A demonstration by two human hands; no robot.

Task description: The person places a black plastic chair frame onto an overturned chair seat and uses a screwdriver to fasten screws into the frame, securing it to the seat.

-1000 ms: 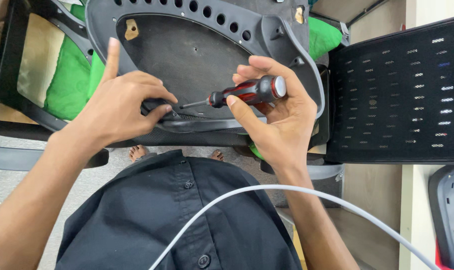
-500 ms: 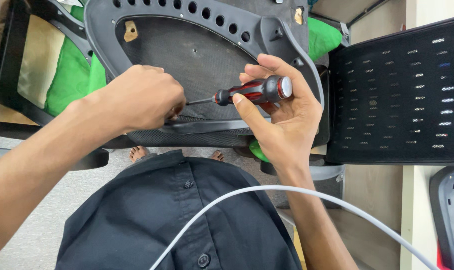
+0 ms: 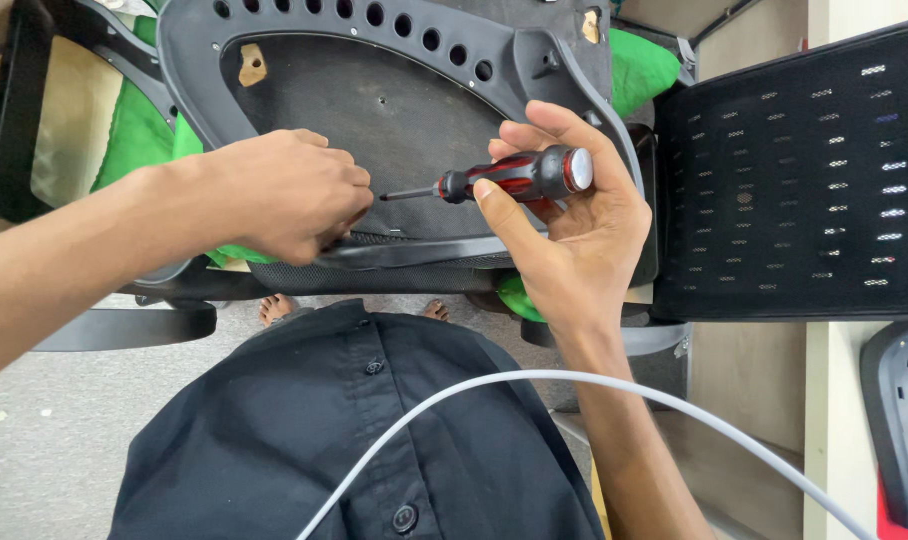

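Observation:
An upturned office chair seat, grey plastic frame with a row of holes and a dark fabric underside, lies in front of me. My right hand grips a red and black screwdriver, its shaft pointing left at my left hand. My left hand is closed in a fist at the seat's near edge, fingers pinched around something small that I cannot make out. The screwdriver tip ends just short of the left knuckles.
A black mesh chair back stands at the right. Green cushions show behind the seat. A black armrest lies at lower left. A white cable crosses my dark shirt. My bare toes rest on grey floor.
The left hand went from an open, finger-raised pose to a fist at the seat's edge. The screwdriver has drawn back to the right and lifted a little.

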